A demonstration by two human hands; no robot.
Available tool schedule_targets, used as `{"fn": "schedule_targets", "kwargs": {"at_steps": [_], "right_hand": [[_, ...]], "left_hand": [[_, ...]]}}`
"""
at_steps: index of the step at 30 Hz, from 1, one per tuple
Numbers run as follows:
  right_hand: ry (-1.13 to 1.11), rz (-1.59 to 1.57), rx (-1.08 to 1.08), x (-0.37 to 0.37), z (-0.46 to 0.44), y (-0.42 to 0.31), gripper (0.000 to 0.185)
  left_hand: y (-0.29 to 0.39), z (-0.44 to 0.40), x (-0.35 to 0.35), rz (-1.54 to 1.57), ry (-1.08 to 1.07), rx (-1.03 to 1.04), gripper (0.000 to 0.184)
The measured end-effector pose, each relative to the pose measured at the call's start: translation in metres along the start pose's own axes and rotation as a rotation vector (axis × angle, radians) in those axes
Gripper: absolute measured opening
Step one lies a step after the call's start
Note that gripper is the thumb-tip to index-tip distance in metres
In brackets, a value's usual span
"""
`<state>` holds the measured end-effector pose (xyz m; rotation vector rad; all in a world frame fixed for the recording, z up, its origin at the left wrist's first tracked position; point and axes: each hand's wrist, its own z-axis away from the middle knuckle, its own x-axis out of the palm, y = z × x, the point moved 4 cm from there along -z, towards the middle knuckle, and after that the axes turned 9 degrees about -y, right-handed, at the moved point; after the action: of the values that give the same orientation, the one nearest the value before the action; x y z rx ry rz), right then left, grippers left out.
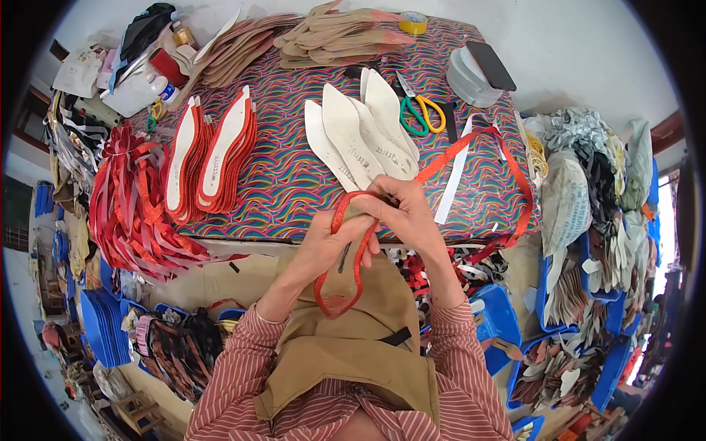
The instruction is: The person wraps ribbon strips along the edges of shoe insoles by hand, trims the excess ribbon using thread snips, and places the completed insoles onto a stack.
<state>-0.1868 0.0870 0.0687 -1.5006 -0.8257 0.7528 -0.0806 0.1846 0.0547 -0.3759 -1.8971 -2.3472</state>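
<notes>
Both hands are together at the table's front edge, holding an insole [340, 303] edged with red ribbon. My left hand [323, 239] is closed on the insole's left side. My right hand [406, 214] pinches its upper end, where the red ribbon [521, 176] runs off to the right over the table. White insoles [353, 136] lie fanned out just beyond my hands. Two stacks of red-edged insoles [224, 151] stand to the left. Scissors [419, 106] with green and yellow handles lie beyond the white strip [452, 180].
Red ribbons [129, 198] hang over the patterned table's [283, 176] left edge. Brown insole piles [331, 37], yellow tape [413, 23] and a phone [491, 65] on round containers [467, 79] are at the back. Blue bins [500, 316] stand below right.
</notes>
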Motion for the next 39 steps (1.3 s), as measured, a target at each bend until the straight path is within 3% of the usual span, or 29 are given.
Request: {"fn": "schedule_targets", "kwargs": {"at_steps": [5,7,8,10,15,17,20,21,22,24,27,30,31,35,37,39], "right_hand": [[0.01,0.055,-0.043,-0.007,0.003,0.011,0.014],[0.255,-0.176,0.02,-0.013,0.011,0.031,0.015],[0.235,-0.181,0.014,-0.013,0.012,0.034,0.015],[0.58,-0.584,0.062,-0.02,0.02,0.047,0.016],[0.579,-0.756,0.03,0.001,0.02,0.061,0.017],[0.593,-0.766,0.085,0.014,0.015,0.066,0.021],[0.438,-0.787,0.227,0.04,0.014,0.089,0.023],[0.441,-0.788,0.227,0.039,0.015,0.089,0.023],[0.389,-0.75,0.21,0.04,0.016,0.087,0.024],[0.291,-0.667,0.177,0.039,0.019,0.082,0.027],[0.269,-0.61,0.164,0.031,0.03,0.08,0.03],[0.279,-0.576,0.155,0.024,0.039,0.079,0.031],[0.295,-0.57,0.16,0.023,0.044,0.076,0.031],[0.325,-0.449,0.198,0.02,0.053,0.058,0.03],[0.358,-0.394,0.217,0.007,0.052,0.058,0.03],[0.41,-0.289,0.262,-0.012,0.052,0.057,0.03]], "left_hand": [[0.006,0.008,-0.004,0.041,-0.132,-0.028,0.023],[0.009,0.01,-0.016,0.109,-0.063,0.007,0.023],[0.011,0.009,-0.023,0.18,-0.014,0.043,0.024],[0.013,0.007,-0.035,0.321,0.077,0.122,0.025],[0.003,0.01,-0.035,0.319,0.063,0.406,0.031],[0.005,0.012,-0.04,-0.18,0.044,0.52,0.035],[0.006,0.007,-0.077,0.054,-0.038,0.631,0.032],[0.012,0.009,-0.091,0.181,0.172,0.582,0.014],[0.023,0.014,-0.101,0.182,0.171,0.579,0.014],[0.042,0.037,-0.146,0.15,0.693,0.495,0.01],[0.054,0.055,-0.22,-0.308,0.988,0.47,0.025],[0.065,0.054,-0.264,-0.867,0.998,0.093,0.027],[0.059,0.047,-0.261,-0.86,0.981,0.092,0.027],[0.047,0.033,-0.23,-1.683,1.236,0.34,0.029],[0.044,0.021,-0.192,-1.549,1.109,0.487,0.033],[0.034,0.003,-0.159,-1.0,0.868,0.374,0.032]]}}
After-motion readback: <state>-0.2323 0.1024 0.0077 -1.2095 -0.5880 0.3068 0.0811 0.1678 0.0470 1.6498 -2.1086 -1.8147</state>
